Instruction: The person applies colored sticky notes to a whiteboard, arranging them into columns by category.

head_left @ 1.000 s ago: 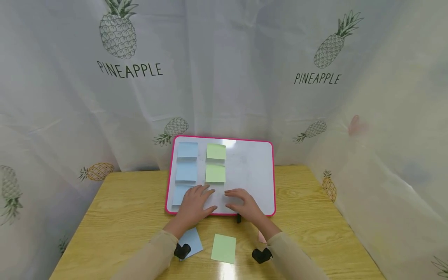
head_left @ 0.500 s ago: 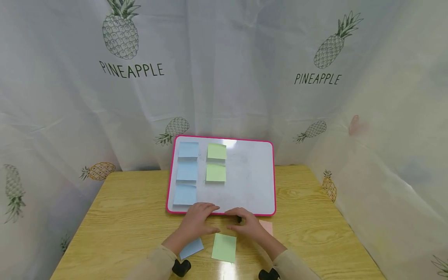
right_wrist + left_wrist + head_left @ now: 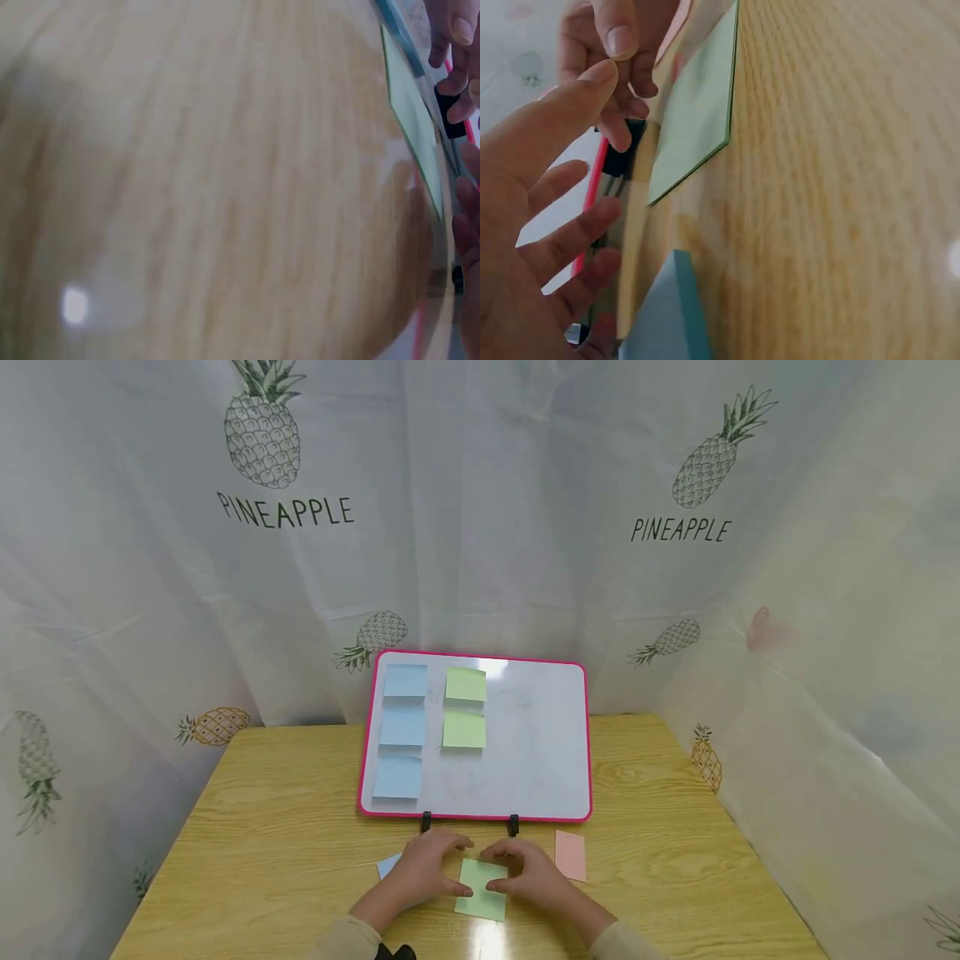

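Observation:
Just above a light green sticky-note pad [image 3: 482, 906] on the table, my left hand [image 3: 427, 870] and right hand [image 3: 534, 878] face each other. Both have relaxed, slightly bent fingers and hold nothing. In the left wrist view the green pad [image 3: 694, 112] lies flat beyond the left fingers, with the right hand [image 3: 611, 45] near its far side. A blue sticky-note pad [image 3: 387, 865] is partly hidden behind the left hand. Right of the right hand lies a pink sticky-note pad [image 3: 570, 856].
A pink-framed whiteboard [image 3: 536, 743] leans at the back of the wooden table [image 3: 270, 827], with black feet [image 3: 513, 825] at its lower edge. Three blue notes [image 3: 402, 727] run down its left side, two green notes [image 3: 463, 729] beside them. A pineapple-print curtain [image 3: 495, 527] hangs behind.
Both hands have drawn back from the lower part of the whiteboard, down to the green pad. The lowest blue note, the board's feet and the pink pad have come into full view.

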Demonstrator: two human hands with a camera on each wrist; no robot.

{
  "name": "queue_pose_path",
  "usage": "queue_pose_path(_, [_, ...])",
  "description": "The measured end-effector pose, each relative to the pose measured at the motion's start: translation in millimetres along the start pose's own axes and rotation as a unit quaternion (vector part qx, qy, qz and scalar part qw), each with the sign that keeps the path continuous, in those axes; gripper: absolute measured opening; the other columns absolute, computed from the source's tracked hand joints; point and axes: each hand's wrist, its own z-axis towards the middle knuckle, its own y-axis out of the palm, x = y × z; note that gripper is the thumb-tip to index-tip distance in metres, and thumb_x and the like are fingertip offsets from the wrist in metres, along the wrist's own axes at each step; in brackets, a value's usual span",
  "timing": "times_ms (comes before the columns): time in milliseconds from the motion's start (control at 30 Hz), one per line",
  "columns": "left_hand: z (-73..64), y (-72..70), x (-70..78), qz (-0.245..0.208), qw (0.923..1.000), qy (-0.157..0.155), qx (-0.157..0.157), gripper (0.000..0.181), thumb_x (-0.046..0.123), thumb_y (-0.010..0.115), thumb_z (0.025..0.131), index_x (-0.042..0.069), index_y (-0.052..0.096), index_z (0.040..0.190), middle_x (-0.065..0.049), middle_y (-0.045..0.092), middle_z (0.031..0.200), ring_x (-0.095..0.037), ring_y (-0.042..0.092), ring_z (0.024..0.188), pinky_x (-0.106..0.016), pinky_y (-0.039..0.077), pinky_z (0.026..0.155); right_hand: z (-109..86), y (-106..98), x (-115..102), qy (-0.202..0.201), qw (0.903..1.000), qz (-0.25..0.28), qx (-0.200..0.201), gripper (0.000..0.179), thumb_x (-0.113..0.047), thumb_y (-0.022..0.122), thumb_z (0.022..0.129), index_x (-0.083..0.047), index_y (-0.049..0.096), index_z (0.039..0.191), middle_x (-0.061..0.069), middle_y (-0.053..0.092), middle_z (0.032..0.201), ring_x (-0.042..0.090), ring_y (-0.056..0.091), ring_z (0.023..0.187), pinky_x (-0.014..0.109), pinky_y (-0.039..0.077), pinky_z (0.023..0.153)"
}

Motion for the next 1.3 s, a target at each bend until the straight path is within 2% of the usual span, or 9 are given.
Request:
queue_pose_path(67, [-1.4, 4.5, -1.2, -0.018, 0.9998, -0.005, -0.005, 0.057, 0.047, 0.085, 0.069, 0.023, 0.066, 0.117, 0.012, 0.061, 0.112, -0.021, 0.053, 0.111, -0.056, 0.040, 0.090, -0.9, 2.7, 11.3, 0.002, 1.0000, 0.000, -0.002, 0.036, -0.020, 0.082, 0.079, -0.011, 0.067, 0.110, 0.001, 0.067, 0.112, 0.021, 0.060, 0.107, 0.032, 0.045, 0.096])
queue_pose_path(133, [-2.8, 8.1, -2.0, -0.028, 0.9995, -0.008, -0.012, 0.053, 0.046, 0.086, 0.068, 0.025, 0.067, 0.113, 0.013, 0.061, 0.110, -0.020, 0.053, 0.107, -0.055, 0.039, 0.088, -3.1, 4.2, 13.0, 0.010, 0.9999, -0.011, -0.003, 0.035, -0.021, 0.084, 0.078, -0.012, 0.064, 0.105, -0.002, 0.068, 0.111, 0.018, 0.060, 0.107, 0.031, 0.044, 0.095])
queue_pose_path(267, [-4.7, 16.0, -5.9, -0.006, 0.9997, -0.001, -0.022, 0.054, 0.049, 0.087, 0.065, 0.027, 0.066, 0.110, 0.013, 0.058, 0.112, -0.017, 0.049, 0.104, -0.050, 0.037, 0.087, -6.3, 5.2, 12.6, 0.012, 0.9997, -0.012, -0.014, 0.042, -0.021, 0.085, 0.075, -0.009, 0.053, 0.099, -0.003, 0.068, 0.111, 0.018, 0.059, 0.109, 0.030, 0.043, 0.094])
queue_pose_path(367, [-6.6, 20.6, -8.7, 0.015, 0.9994, 0.009, -0.031, 0.057, 0.051, 0.087, 0.063, 0.029, 0.064, 0.110, 0.013, 0.054, 0.114, -0.016, 0.046, 0.105, -0.047, 0.036, 0.087, -8.2, 5.8, 13.4, 0.009, 0.9994, -0.013, -0.029, 0.050, -0.023, 0.086, 0.074, -0.007, 0.047, 0.100, -0.003, 0.065, 0.115, 0.018, 0.056, 0.111, 0.029, 0.042, 0.095])
queue_pose_path(533, [-8.6, 25.4, -9.8, 0.027, 0.9988, 0.020, -0.035, 0.058, 0.052, 0.087, 0.062, 0.032, 0.063, 0.110, 0.014, 0.050, 0.114, -0.016, 0.045, 0.106, -0.046, 0.035, 0.087, -10.6, 8.4, 18.1, -0.019, 0.9970, -0.051, -0.055, 0.064, -0.031, 0.090, 0.069, -0.009, 0.042, 0.104, -0.001, 0.055, 0.122, 0.015, 0.047, 0.111, 0.028, 0.041, 0.092])
queue_pose_path(633, [-8.8, 27.5, -10.1, 0.024, 0.9989, 0.021, -0.033, 0.058, 0.052, 0.087, 0.062, 0.032, 0.062, 0.110, 0.015, 0.050, 0.114, -0.016, 0.044, 0.107, -0.046, 0.035, 0.087, -11.2, 10.0, 19.6, -0.046, 0.9934, -0.092, -0.051, 0.068, -0.035, 0.091, 0.065, -0.010, 0.041, 0.102, -0.001, 0.052, 0.122, 0.013, 0.043, 0.107, 0.028, 0.040, 0.090])
queue_pose_path(733, [-8.8, 29.1, -11.0, 0.020, 0.9990, 0.018, -0.035, 0.057, 0.052, 0.087, 0.062, 0.033, 0.062, 0.110, 0.017, 0.049, 0.114, -0.015, 0.044, 0.108, -0.046, 0.034, 0.088, -12.2, 10.3, 17.7, -0.054, 0.9916, -0.108, -0.045, 0.067, -0.035, 0.092, 0.064, -0.011, 0.041, 0.101, -0.001, 0.052, 0.121, 0.011, 0.042, 0.106, 0.028, 0.040, 0.088])
queue_pose_path(1033, [-11.3, 24.2, -10.1, 0.015, 0.9993, 0.017, -0.031, 0.057, 0.052, 0.087, 0.063, 0.032, 0.062, 0.110, 0.016, 0.049, 0.113, -0.016, 0.043, 0.108, -0.047, 0.033, 0.089, -10.9, 9.2, 16.5, -0.034, 0.9937, -0.085, -0.064, 0.064, -0.039, 0.087, 0.070, -0.011, 0.041, 0.105, -0.002, 0.050, 0.124, 0.011, 0.042, 0.109, 0.028, 0.041, 0.091])
queue_pose_path(1300, [-11.7, 17.5, -6.9, 0.009, 0.9994, 0.022, -0.026, 0.061, 0.056, 0.086, 0.062, 0.029, 0.062, 0.112, 0.014, 0.050, 0.113, -0.016, 0.044, 0.106, -0.046, 0.033, 0.087, -5.8, 4.4, 16.0, -0.037, 0.9958, -0.042, -0.072, 0.061, -0.034, 0.087, 0.073, -0.009, 0.048, 0.112, 0.003, 0.054, 0.122, 0.018, 0.049, 0.111, 0.029, 0.043, 0.094])
